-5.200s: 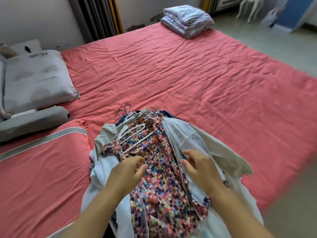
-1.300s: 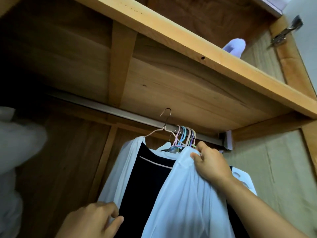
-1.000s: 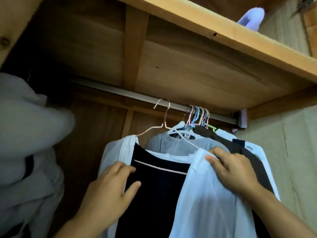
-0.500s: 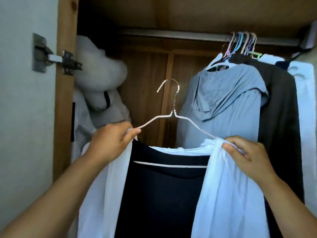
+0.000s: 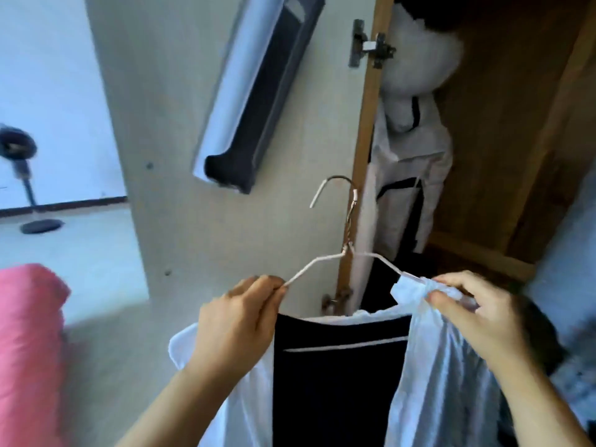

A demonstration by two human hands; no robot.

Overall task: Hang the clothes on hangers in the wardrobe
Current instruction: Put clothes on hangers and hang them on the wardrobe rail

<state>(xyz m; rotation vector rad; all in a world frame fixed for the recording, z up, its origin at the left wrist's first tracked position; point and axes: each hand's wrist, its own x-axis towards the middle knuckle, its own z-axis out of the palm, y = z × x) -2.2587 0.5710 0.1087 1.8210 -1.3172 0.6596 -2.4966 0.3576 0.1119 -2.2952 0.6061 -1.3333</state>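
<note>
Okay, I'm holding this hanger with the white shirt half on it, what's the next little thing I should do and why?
Probably pull the shirt shoulder further up the hanger arm with the right hand. That hand pinches bunched white fabric low on the right arm, and the wire above it is bare. The left hand grips the other arm, so the hanger looks steadied. Hanging it comes after.

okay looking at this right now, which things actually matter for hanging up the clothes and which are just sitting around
Part of the job:
wire hanger
white garment over a dark top
left hand, right hand, gripping the hanger's shoulders
wardrobe

Just around:
standing fan
pink bedding
door hinge
</note>
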